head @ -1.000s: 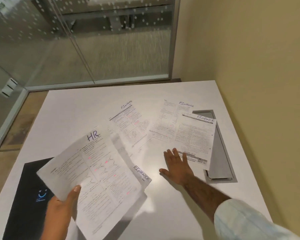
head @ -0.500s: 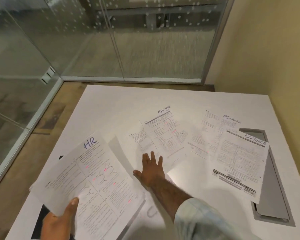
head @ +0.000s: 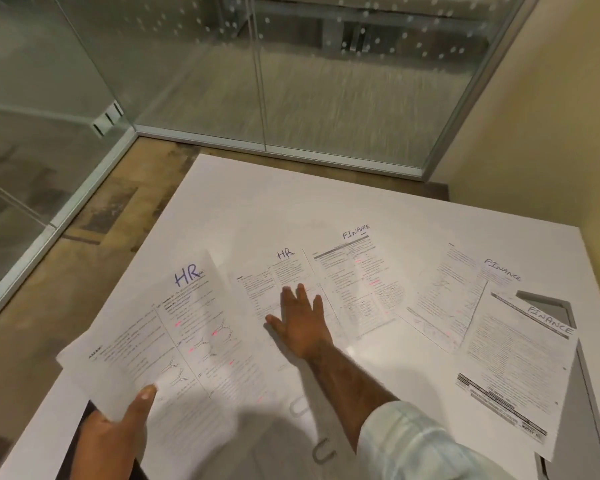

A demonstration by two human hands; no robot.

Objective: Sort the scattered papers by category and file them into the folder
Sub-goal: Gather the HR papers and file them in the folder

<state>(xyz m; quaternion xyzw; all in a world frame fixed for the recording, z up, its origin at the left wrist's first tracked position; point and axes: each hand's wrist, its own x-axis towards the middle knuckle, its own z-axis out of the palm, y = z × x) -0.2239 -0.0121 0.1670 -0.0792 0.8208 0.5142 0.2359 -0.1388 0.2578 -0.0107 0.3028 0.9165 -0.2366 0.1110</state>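
My left hand grips a stack of papers headed "HR" by its near edge, thumb on top, held above the table's left side. My right hand lies flat with straight fingers on another sheet headed "HR" on the white table. To its right lie a "FINANCE" sheet, a second "FINANCE" sheet and a third "FINANCE" sheet overlapping it. The black folder shows only as a dark corner beneath my left hand.
A grey cable hatch is set into the table's right side, partly under the third finance sheet. Glass partitions stand behind and left of the table, a yellow wall on the right. Wooden floor lies past the left edge.
My right hand has moved left from the finance sheets onto the HR sheet in the middle. The view has swung left. The left hand keeps holding its stack.
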